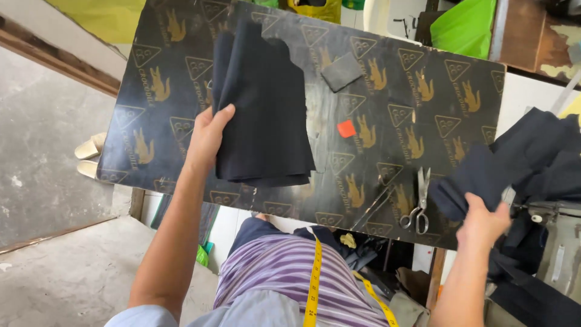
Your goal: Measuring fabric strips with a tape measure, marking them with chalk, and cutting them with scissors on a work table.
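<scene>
My left hand (207, 136) has its thumb on top and fingers tucked underneath, pinching the left edge of a folded stack of dark navy cloth (263, 106). The stack lies on the black board (417, 91), its long axis running away from me, the folded end nearest my body. My right hand (482, 224) is closed on a second bundle of dark cloth (520, 163) heaped over the board's right edge. Just left of that hand lie scissors (417, 203), handles toward me, blades pointing away. A small orange tag (346, 128) sits mid-board, right of the stack, with a grey square patch (342, 71) beyond it. The board carries repeating gold triangle emblems. A yellow tape measure (313, 284) hangs down my striped shirt (284, 272).
</scene>
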